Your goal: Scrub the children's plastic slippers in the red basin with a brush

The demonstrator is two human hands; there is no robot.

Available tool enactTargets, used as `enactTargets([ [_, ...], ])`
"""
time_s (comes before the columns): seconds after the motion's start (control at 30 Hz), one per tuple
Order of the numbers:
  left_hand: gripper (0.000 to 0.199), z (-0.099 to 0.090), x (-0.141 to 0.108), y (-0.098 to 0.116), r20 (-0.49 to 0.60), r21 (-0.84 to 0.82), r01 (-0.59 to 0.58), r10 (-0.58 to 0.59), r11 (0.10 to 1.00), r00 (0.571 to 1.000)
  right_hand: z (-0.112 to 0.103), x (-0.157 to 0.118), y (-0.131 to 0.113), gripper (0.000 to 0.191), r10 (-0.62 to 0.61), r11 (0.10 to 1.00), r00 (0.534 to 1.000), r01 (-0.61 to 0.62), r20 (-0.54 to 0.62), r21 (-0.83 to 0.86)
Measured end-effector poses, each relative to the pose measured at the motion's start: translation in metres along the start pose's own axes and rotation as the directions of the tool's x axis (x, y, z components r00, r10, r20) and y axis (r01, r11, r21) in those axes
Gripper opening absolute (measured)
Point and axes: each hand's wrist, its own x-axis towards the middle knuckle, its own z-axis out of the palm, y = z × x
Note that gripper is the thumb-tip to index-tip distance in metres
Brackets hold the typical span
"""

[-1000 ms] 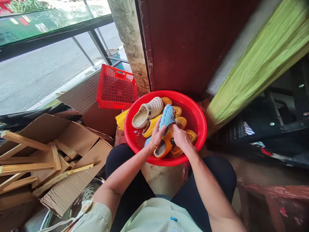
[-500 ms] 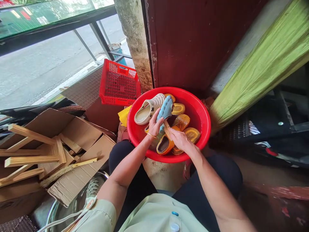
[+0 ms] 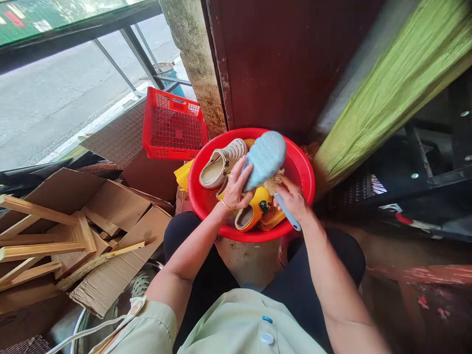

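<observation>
Slipping is judged the main risk: the blue clog (image 3: 267, 155), held over the red basin (image 3: 309, 182) at its near end by the left hand (image 3: 234, 189), could be knocked loose by the brush (image 3: 289, 214), gripped above the basin by the right hand's (image 3: 294, 197) fingers.

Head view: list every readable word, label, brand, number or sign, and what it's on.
None can be read.
Green panel beyond the window frame: red and white patches, too blurred to read.
Cardboard flap: faint mark, too small to read.
Blue clog in the left hand: raised sole pattern, no lettering I can make out.
</observation>
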Motion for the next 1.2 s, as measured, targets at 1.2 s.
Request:
enactTargets([
  [1.2,0.068,0.015,0.012,-0.048,-0.073,-0.572,0.431,-0.567,0.698,0.821,0.033,-0.004,0.0,0.053,-0.344,0.817,0.935,0.251,-0.09,-0.519],
])
